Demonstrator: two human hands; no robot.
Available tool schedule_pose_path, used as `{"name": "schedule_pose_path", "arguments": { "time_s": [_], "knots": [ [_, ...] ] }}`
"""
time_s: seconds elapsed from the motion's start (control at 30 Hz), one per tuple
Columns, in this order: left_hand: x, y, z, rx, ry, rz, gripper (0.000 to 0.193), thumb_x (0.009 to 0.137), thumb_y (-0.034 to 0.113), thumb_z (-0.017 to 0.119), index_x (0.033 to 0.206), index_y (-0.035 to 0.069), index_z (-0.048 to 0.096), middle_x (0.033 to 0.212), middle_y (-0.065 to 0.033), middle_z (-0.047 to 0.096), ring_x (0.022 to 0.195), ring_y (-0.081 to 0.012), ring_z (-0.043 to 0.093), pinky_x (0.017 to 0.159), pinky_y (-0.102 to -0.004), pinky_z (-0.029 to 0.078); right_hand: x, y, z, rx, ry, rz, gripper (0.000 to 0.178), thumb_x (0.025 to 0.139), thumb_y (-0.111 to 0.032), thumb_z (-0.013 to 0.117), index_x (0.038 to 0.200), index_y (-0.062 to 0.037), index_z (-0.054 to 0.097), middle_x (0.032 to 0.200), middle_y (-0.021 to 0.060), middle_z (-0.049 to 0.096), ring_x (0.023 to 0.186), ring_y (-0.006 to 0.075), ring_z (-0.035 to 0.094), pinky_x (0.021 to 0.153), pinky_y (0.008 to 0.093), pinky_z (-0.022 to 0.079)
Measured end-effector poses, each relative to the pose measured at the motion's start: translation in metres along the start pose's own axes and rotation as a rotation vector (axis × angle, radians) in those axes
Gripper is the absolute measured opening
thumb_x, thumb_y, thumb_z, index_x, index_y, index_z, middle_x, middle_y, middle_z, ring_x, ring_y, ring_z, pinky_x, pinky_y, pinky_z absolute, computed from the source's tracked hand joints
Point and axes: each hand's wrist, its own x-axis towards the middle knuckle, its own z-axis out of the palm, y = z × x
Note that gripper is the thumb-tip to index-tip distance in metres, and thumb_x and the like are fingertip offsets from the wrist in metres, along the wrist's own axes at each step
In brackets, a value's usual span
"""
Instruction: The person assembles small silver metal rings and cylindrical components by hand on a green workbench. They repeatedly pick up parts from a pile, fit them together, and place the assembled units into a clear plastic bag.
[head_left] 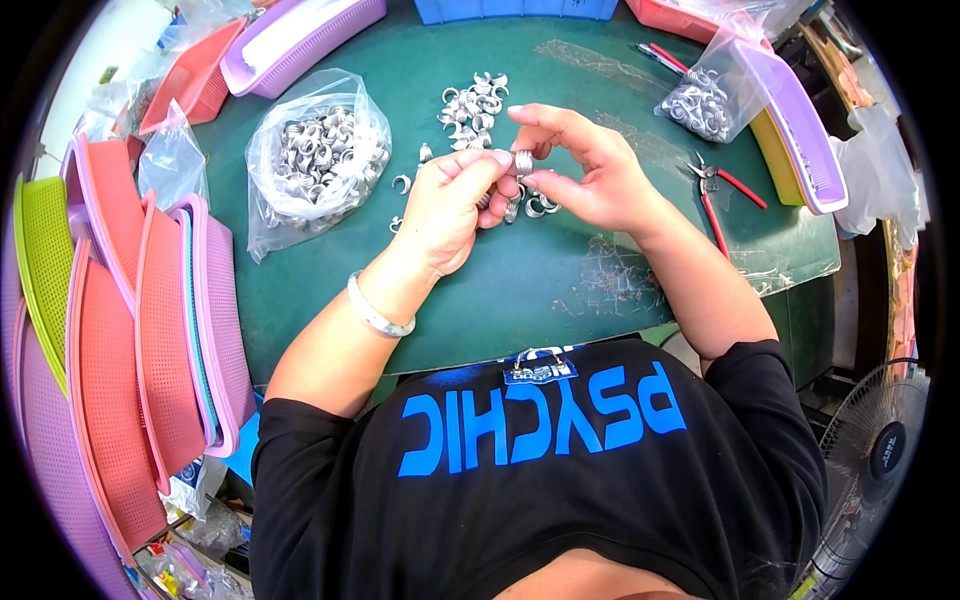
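My left hand (pixel 452 208) is closed, thumb and forefinger pinching a small ribbed silver metal ring (pixel 524 162), which shows at its fingertips. Just right of it, my right hand (pixel 590 172) is open, thumb and forefinger apart on either side of the ring. The right thumb tip is close below it; whether it touches is unclear. Beyond and under both hands lies a loose pile of curved silver pieces (pixel 470 108) on the green tabletop (pixel 430 310). An open clear plastic bag (pixel 262 205) full of similar pieces stands left of my left hand.
Red-handled cutters (pixel 708 180) lie opened at the right, and a red-handled tool (pixel 663 58) lies farther back. Another bag of pieces (pixel 697 108) sits beside a purple basket (pixel 790 120). Stacked coloured baskets (pixel 165 350) line the left. A fan (pixel 868 455) stands lower right.
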Motion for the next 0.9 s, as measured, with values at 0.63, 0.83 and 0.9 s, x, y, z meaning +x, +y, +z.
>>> {"name": "schedule_pose_path", "arguments": {
  "time_s": [0.63,0.83,0.9],
  "knots": [
    [-0.002,0.003,0.002,0.062,-0.117,0.093,0.018,0.080,0.011,0.063,0.096,0.004,0.060,0.079,0.0015,0.057,0.059,-0.0033,0.044,0.050,-0.0160,0.034,0.003,-0.005,-0.001,-0.127,0.026,-0.058,0.053,0.066,0.007,0.058,0.117,-0.0050,0.049,0.094,0.0094,0.057,0.081,0.0195,0.058,0.072,0.0288,0.048],
    [-0.001,0.002,0.001,0.106,-0.131,0.114,0.022,0.081,0.008,0.061,0.101,0.004,0.058,0.082,0.0012,0.057,0.062,-0.0030,0.045,0.052,-0.0154,0.035,0.004,-0.004,-0.006,-0.158,0.009,-0.038,0.050,0.068,0.008,0.057,0.115,-0.0040,0.050,0.094,0.0090,0.057,0.080,0.0187,0.057,0.071,0.0285,0.047],
    [0.000,0.002,0.000,0.116,-0.141,0.126,0.023,0.081,0.008,0.061,0.103,0.003,0.058,0.083,0.0010,0.056,0.063,-0.0032,0.046,0.052,-0.0157,0.035,0.005,-0.004,-0.013,-0.186,-0.016,-0.011,0.046,0.070,0.008,0.056,0.115,-0.0027,0.050,0.093,0.0091,0.058,0.081,0.0177,0.057,0.073,0.0286,0.046]
  ]
}}
